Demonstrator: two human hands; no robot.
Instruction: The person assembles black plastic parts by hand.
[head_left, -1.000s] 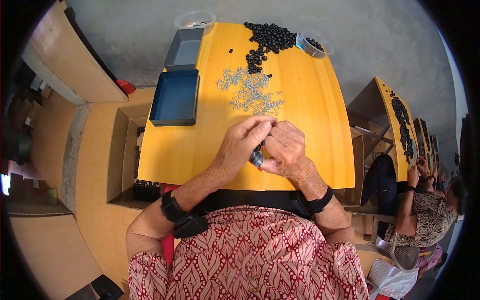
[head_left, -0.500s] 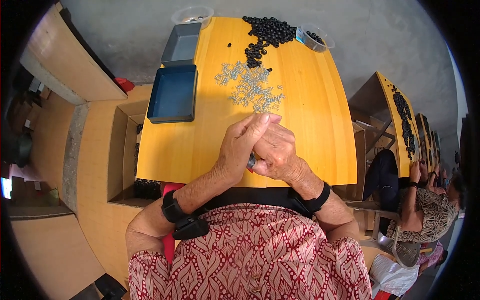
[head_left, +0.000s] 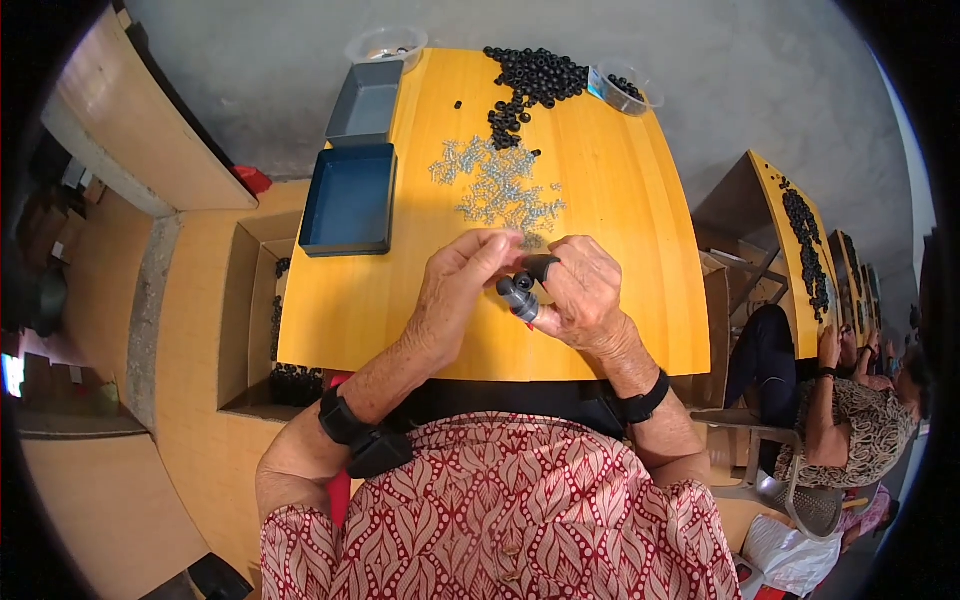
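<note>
My right hand [head_left: 585, 290] is closed over the near part of the table, with dark coverings on its thumb and forefinger. Between those fingertips sits a small black round piece [head_left: 524, 281] with a hole in it. Beside it, my left hand [head_left: 460, 285] has thumb and fingers pressed together; whatever is in that pinch is too small to make out. Just beyond my fingertips lies a scattered pile of small clear, silvery pieces [head_left: 500, 190]. Behind that spreads a heap of black round pieces [head_left: 540, 78], some showing holes.
On the left of the yellow table [head_left: 640, 200] stand a dark blue tray [head_left: 347, 245] and a grey tray [head_left: 368, 100]. Clear bowls [head_left: 388, 38] [head_left: 640, 100] sit at the far corners. A carton [head_left: 235, 330] holds black pieces at lower left. Another person [head_left: 850, 425] sits at the right.
My hands, clasped against each other before, have come apart. The black round piece now shows at my right fingertips, and my left fingers have drawn into a pinch.
</note>
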